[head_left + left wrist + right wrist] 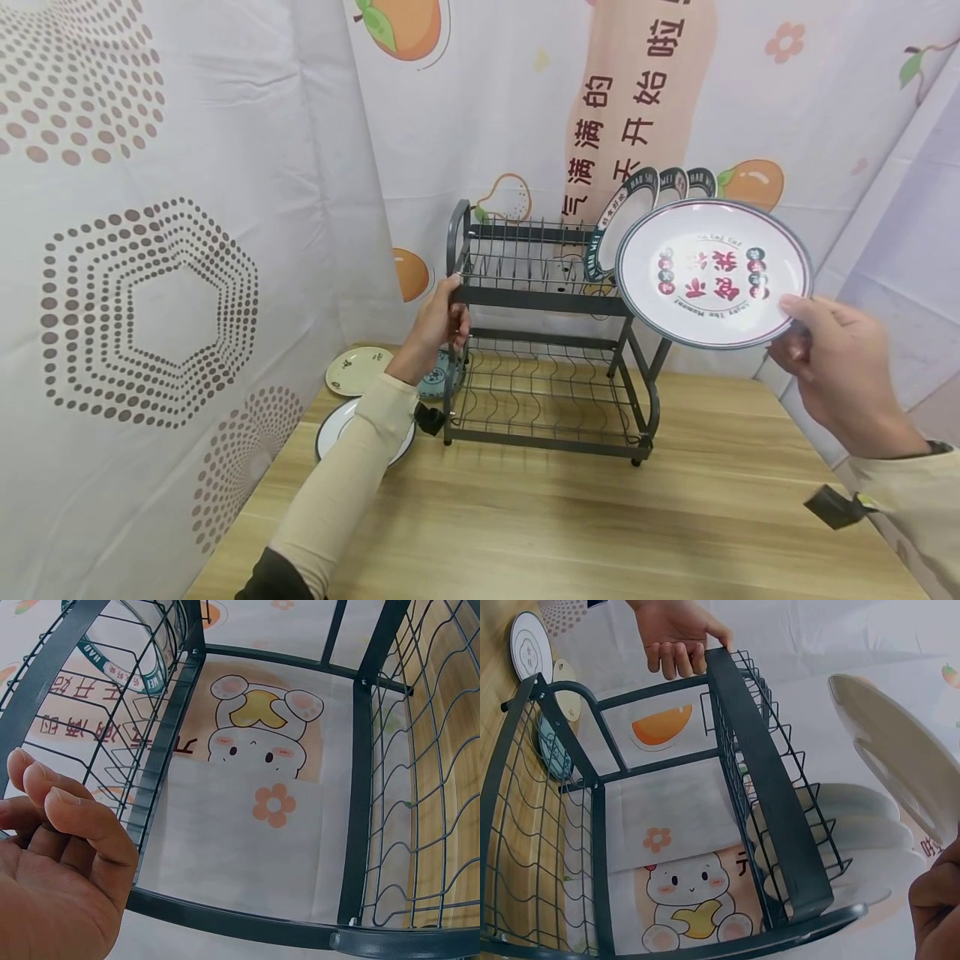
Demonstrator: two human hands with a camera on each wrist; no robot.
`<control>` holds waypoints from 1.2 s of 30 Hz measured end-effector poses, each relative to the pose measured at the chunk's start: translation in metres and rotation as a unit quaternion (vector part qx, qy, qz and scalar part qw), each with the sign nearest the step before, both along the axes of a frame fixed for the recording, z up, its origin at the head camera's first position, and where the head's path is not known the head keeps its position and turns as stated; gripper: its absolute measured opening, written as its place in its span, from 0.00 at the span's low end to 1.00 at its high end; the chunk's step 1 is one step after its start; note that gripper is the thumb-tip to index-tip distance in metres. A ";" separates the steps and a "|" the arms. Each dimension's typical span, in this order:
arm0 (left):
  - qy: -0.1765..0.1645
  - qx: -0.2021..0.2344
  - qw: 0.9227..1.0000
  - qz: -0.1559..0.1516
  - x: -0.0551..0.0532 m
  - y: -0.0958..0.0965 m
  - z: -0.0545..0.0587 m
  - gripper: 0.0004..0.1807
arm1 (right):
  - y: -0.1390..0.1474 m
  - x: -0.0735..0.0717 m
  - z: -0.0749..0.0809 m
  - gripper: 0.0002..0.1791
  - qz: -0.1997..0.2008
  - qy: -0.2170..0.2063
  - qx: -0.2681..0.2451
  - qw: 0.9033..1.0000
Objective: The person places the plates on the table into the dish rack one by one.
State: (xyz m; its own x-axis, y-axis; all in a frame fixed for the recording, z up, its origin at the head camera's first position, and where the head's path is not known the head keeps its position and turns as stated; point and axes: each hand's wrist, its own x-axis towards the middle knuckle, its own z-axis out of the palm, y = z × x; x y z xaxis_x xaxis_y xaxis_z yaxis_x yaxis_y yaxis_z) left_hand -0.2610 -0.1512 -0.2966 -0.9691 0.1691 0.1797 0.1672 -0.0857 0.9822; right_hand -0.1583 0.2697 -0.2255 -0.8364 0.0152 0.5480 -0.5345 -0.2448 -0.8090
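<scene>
My right hand (843, 362) pinches a white oval plate (712, 271) with a dark rim and red lettering, thumb on its face. The plate is held up in front of the upper right of a dark two-tier dish rack (540, 298); the right wrist view shows its plain underside, tilted. At the rack's upper left front corner is my left hand (438, 321), its thumb on the frame and its fingers curled beneath. Three similar plates (626, 221) stand on edge at the upper tier's right end, partly hidden by the held one.
Left of the rack on the wooden table (525, 533) are a cream plate (358, 371), a dark-rimmed white plate (330, 429) partly behind the left forearm, and a blue patterned plate (435, 383). The lower tier (543, 392) has wavy wires. Printed curtains (187, 292) hang behind and beside.
</scene>
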 end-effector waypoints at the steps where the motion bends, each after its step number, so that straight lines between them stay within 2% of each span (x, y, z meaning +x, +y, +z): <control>1: -0.001 -0.001 1.000 0.000 0.000 0.000 0.000 0.35 | -0.002 -0.001 0.001 0.25 -0.006 0.004 0.002 1.000; 5: -0.003 -0.004 1.000 0.003 -0.001 0.001 -0.001 0.35 | -0.009 -0.003 0.002 0.24 -0.026 0.011 0.004 1.000; 14: 0.003 -0.007 1.000 -0.004 -0.004 -0.001 -0.001 0.34 | -0.028 -0.012 0.013 0.22 -0.070 -0.006 0.001 0.998; 18: 0.001 -0.012 1.000 0.003 -0.003 -0.007 -0.004 0.35 | -0.041 -0.019 0.019 0.22 -0.094 -0.007 0.028 0.995; 21: -0.002 -0.017 1.000 -0.003 -0.002 -0.008 -0.006 0.35 | -0.048 -0.022 0.024 0.22 -0.115 -0.003 0.057 0.992; 25: 0.006 -0.016 1.000 -0.013 -0.003 -0.006 -0.004 0.34 | -0.054 -0.026 0.031 0.19 -0.137 -0.003 0.070 0.988; 28: 0.012 -0.011 1.000 -0.006 -0.004 -0.004 -0.002 0.34 | -0.058 -0.029 0.036 0.17 -0.171 -0.010 0.101 0.980; 32: 0.010 -0.007 1.000 0.001 -0.004 -0.002 0.000 0.35 | -0.062 -0.036 0.042 0.18 -0.228 -0.016 0.162 0.960; 36: 0.009 -0.011 1.000 -0.001 -0.004 -0.003 0.002 0.35 | -0.068 -0.044 0.045 0.18 -0.256 -0.020 0.176 0.950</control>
